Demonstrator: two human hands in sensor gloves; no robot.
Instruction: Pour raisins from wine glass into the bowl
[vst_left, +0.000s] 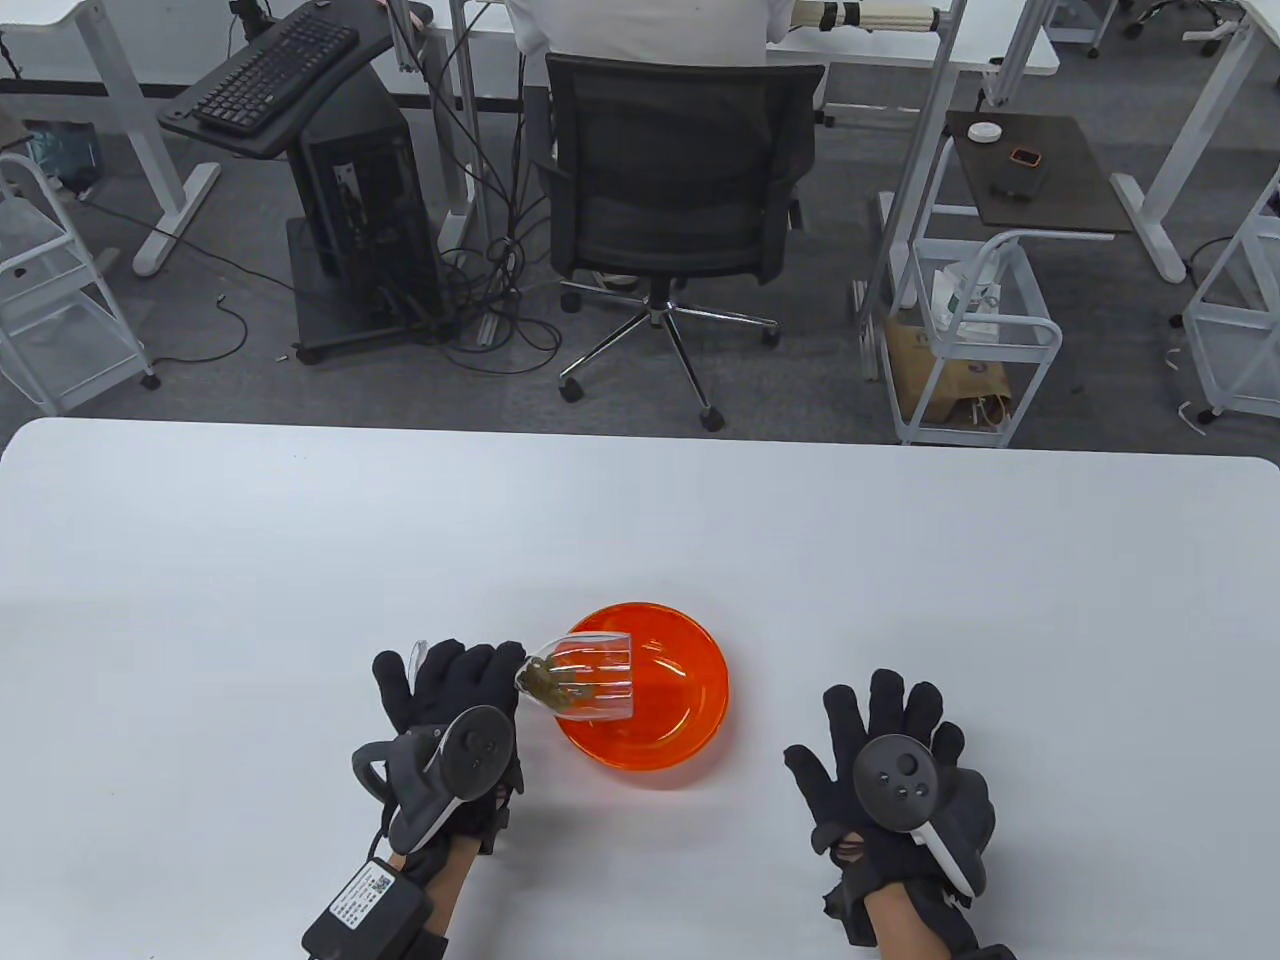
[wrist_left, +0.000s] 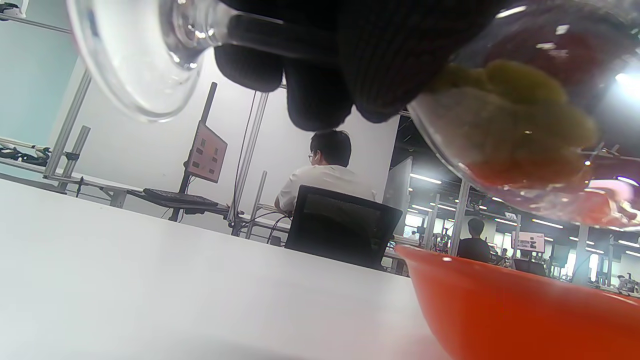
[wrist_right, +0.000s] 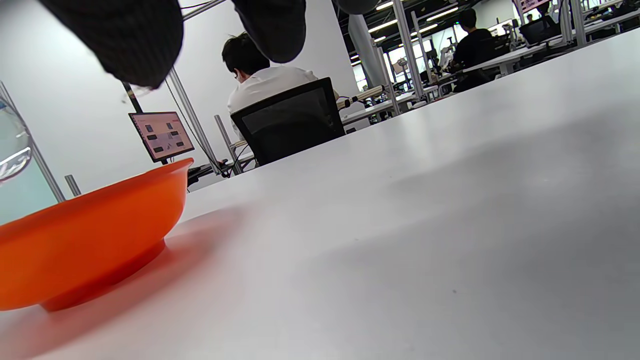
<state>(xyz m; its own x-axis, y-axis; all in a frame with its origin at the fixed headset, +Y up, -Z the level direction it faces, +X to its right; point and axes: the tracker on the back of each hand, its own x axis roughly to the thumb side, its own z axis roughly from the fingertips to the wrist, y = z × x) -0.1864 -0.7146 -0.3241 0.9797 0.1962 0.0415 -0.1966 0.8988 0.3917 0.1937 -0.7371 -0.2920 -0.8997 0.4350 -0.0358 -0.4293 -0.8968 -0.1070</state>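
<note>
My left hand (vst_left: 450, 690) grips the stem of a clear wine glass (vst_left: 585, 680) and holds it tipped on its side, its mouth over the orange bowl (vst_left: 700, 735). Greenish raisins (vst_left: 555, 683) lie inside the glass near the stem end. In the left wrist view the glass foot (wrist_left: 145, 55) is at upper left, the raisins (wrist_left: 520, 115) fill the glass at upper right, and the bowl rim (wrist_left: 500, 285) is just below. My right hand (vst_left: 885, 745) lies open with fingers spread on the table, right of the bowl, holding nothing. The bowl (wrist_right: 90, 230) also shows in the right wrist view.
The white table (vst_left: 300, 560) stretches wide around the bowl. Beyond its far edge stand a black office chair (vst_left: 680, 200) with a seated person, desks and white carts.
</note>
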